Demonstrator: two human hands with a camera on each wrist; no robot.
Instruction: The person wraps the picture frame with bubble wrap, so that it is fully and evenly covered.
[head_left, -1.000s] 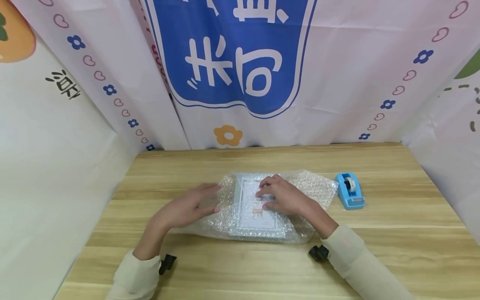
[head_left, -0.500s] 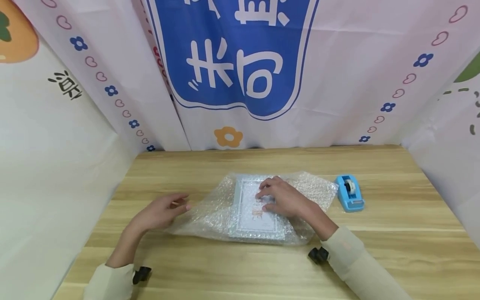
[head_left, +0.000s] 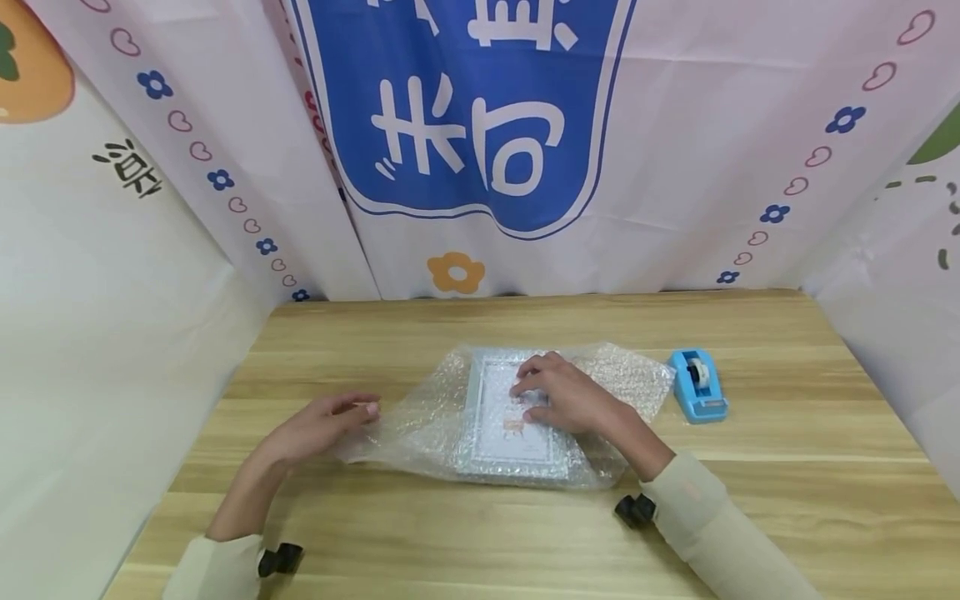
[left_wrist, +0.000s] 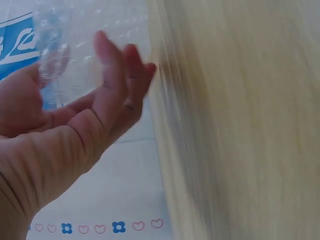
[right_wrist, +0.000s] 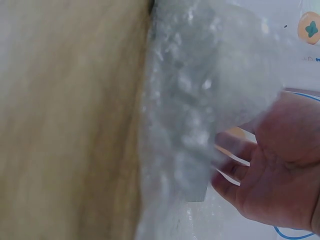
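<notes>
A picture frame with a pale blue border lies on the table under clear bubble wrap. My right hand rests on the wrapped frame, its bent fingers spread over the print. In the right wrist view, the bubble wrap bulges up beside the right palm. My left hand is at the wrap's left corner, fingers loosely bent. The left wrist view shows the wrap overlapping the left thumb, while the other fingers stand apart from it.
A blue tape dispenser stands right of the wrap, close to its far right corner. The wooden table ends at a printed cloth backdrop, with more cloth at both sides.
My left hand has moved left from beside the frame to the wrap's left corner, and its thumb and index finger have drawn closer together. The right hand has stayed on the frame.
</notes>
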